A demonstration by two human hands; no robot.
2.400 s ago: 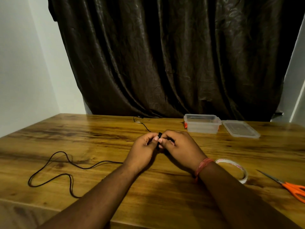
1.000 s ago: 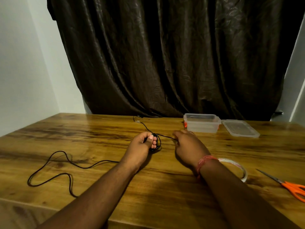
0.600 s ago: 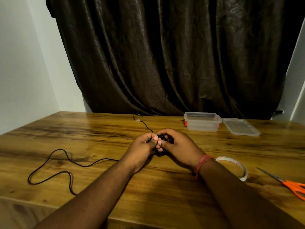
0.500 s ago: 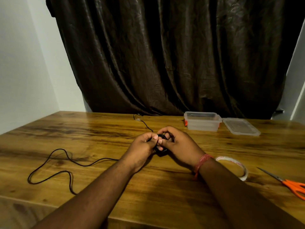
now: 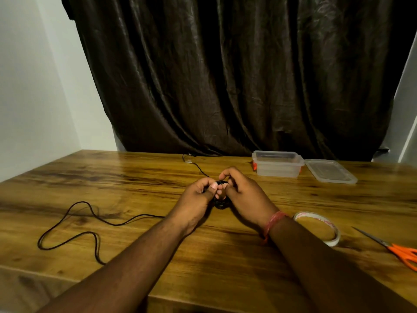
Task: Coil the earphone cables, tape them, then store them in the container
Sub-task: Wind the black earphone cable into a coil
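Observation:
A black earphone cable trails in loose loops across the wooden table on the left. Its other end runs back toward the curtain. Between my hands sits a small black coil of that cable. My left hand grips the coil, thumb pressed on top. My right hand pinches the cable at the coil's top with curled fingers. A clear plastic container stands open at the back right, its lid lying beside it. A roll of clear tape lies by my right forearm.
Orange-handled scissors lie at the right edge, blades pointing left. A dark curtain hangs behind the table. The table's front edge runs just below my forearms.
My right hand, which had pulled cable out to the right a second ago, has come back to the left hand and wound it on. The coil is slightly thicker.

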